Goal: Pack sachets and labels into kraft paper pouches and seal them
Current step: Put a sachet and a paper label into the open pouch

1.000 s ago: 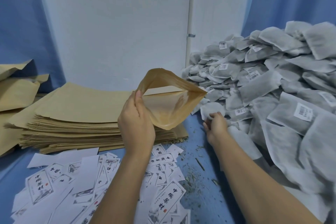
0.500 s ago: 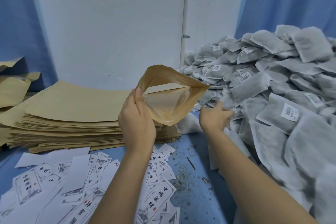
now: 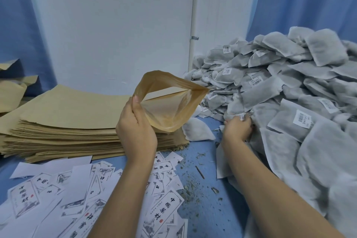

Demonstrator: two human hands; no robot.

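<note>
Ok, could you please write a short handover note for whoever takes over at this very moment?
The left hand holds a kraft pouch up by its rim, mouth open; it looks empty.
The right hand grips a sachet at the edge of the sachet pile, on the right.
Spare flat pouches are stacked on the left; labels lie scattered on the table in front.
Done: pouch opened. Left: sachet and label in, then seal.
</note>
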